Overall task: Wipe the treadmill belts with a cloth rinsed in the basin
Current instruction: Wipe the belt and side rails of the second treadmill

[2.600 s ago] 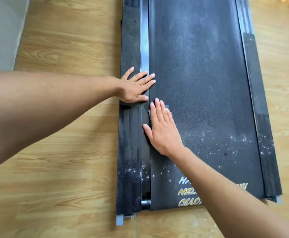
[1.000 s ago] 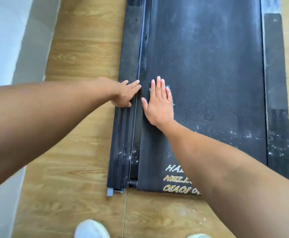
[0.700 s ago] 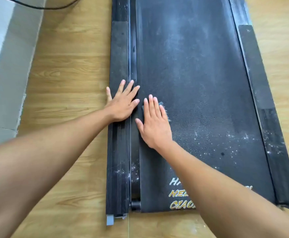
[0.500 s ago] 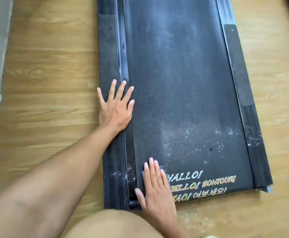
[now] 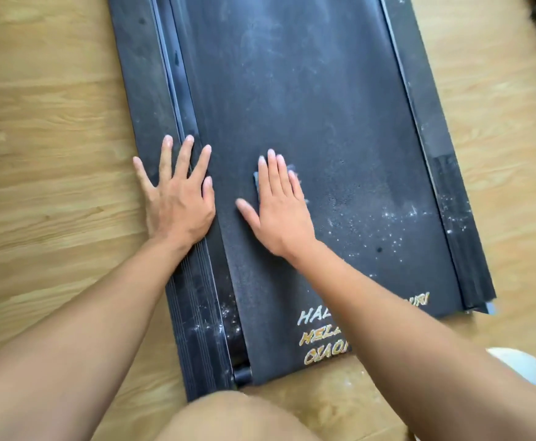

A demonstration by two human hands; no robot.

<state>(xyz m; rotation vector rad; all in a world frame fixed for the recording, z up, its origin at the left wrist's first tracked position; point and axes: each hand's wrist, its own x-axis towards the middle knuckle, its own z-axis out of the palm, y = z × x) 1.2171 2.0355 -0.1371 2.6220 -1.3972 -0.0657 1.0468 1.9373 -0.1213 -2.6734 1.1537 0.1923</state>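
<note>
Now: right hand (image 5: 281,214) lies flat on the treadmill belt (image 5: 324,100), near its left edge, fingers straight and together, pressing a cloth (image 5: 255,183). Only a blue-grey edge of it shows. Left hand (image 5: 177,202) is flat, fingers spread, across the left side rail (image 5: 139,74). White specks (image 5: 397,240) dot the belt's near right part. Wooden floor (image 5: 53,154) lies around.

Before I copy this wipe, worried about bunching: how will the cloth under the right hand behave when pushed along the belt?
Probably floppy: the cloth lies flattened under the right hand, only its edges peeking out. The belt looks grainy, so it may drag unless the flat palm presses it. It seems light, hidden almost wholly by one hand.
</note>
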